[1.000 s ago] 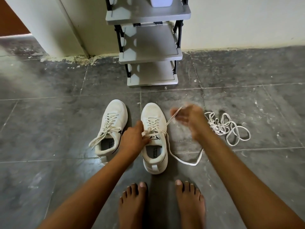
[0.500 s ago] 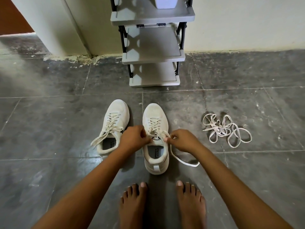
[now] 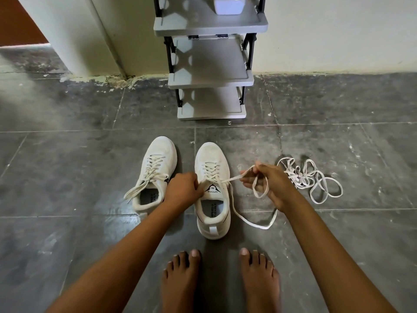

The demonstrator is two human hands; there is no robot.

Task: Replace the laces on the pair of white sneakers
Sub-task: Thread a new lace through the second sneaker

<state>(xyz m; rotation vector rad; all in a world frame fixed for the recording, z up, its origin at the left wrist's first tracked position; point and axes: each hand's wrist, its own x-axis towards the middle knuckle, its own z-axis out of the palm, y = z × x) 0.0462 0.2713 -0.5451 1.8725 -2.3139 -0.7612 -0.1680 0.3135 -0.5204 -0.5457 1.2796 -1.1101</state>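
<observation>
Right sneaker (image 3: 212, 168) stands on the floor (image 3: 67, 154) beside the left sneaker (image 3: 158, 159). Left hand (image 3: 182, 190) fingers grasp its upper by the tongue. Right hand (image 3: 270, 186) fingers pinch its lace (image 3: 234, 177), taut sideways, near spare laces (image 3: 311, 179).

Top edge crops white container (image 3: 228, 5) on rack (image 3: 211, 26). Left hand (image 3: 182, 188) covers right sneaker (image 3: 213, 213) left eyelets. Part of lace (image 3: 235, 176) hidden behind right hand (image 3: 268, 184).

The single head-worn camera is looking forward and steeply down, its wide angle taking in the person's forearms (image 3: 126, 249) and bare feet (image 3: 180, 283) at close range. It is facing a grey shelf rack (image 3: 211, 59) standing against the wall (image 3: 338, 30) across the tiled floor (image 3: 67, 166).
</observation>
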